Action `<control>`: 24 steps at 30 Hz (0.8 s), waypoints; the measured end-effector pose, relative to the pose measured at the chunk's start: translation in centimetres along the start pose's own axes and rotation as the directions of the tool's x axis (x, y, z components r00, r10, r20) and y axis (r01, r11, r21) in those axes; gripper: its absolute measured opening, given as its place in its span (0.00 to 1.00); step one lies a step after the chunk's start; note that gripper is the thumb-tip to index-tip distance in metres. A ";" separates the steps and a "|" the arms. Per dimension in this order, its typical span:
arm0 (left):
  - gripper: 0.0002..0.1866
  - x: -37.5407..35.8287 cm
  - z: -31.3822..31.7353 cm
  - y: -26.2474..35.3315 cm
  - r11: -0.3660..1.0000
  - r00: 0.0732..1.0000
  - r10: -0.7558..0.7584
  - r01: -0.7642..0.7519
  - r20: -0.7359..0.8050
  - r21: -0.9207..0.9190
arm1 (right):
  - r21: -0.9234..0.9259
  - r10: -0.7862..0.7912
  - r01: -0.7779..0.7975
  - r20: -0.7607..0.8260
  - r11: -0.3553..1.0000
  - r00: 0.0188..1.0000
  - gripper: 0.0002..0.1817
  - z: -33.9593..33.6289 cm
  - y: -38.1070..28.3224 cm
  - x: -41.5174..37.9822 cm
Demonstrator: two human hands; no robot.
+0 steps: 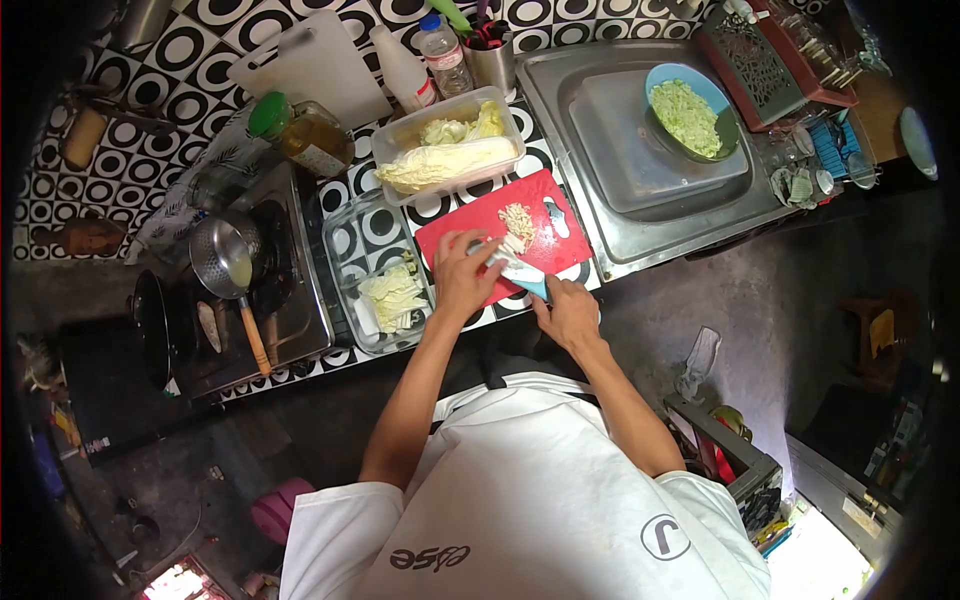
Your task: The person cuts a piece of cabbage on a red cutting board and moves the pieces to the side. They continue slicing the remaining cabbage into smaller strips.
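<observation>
My right hand (570, 314) is closed around the handle of a knife (528, 281), whose pale blade, bluish near the handle, lies over the red cutting board (446, 237). Beside the blade, the bent fingers of my left hand (464, 276) press on a piece of white cabbage stem (514, 243); the fingertips partly hide it. Just beyond the fingers sits a small heap of chopped cabbage (516, 221). Left of the board, a clear glass dish (350, 312) contains cabbage leaves (393, 296). Behind it, a plastic container (385, 140) holds a larger piece of napa cabbage (445, 163).
A bowl (655, 76) of shredded greens stands on an upturned tub (605, 140) in the sink (545, 85). On the left stove (300, 335) rests a perforated ladle (222, 262). A green-lidded jar (318, 145), a water bottle (447, 62) and a white cutting board (325, 75) line the wall.
</observation>
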State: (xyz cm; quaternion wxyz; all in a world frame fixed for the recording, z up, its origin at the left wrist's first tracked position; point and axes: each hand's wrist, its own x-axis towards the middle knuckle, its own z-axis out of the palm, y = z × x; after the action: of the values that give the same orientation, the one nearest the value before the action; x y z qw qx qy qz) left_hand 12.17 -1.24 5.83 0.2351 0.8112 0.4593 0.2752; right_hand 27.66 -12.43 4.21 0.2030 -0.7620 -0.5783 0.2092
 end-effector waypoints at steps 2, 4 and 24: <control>0.16 0.6 0.1 -0.5 0.974 0.958 0.158 -0.191 0.238 0.120 | -0.003 -0.078 0.078 0.009 0.997 0.997 0.15 -0.8 -0.1 0.1; 0.14 1.3 0.4 -1.3 0.984 0.916 0.093 -0.144 0.389 0.104 | -0.018 -0.100 0.101 0.050 0.995 0.994 0.15 -1.6 0.1 0.1; 0.10 3.8 2.9 -3.6 0.988 0.954 0.150 -0.133 0.259 -0.082 | -0.002 -0.036 0.036 0.066 0.999 0.997 0.15 -2.9 4.0 -2.1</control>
State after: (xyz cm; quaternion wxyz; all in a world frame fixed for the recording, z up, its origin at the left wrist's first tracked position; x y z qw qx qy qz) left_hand 13.51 3.42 2.22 0.2998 0.8635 0.3555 0.1953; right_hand 31.94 -15.65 4.54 0.1866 -0.7444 -0.5986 0.2297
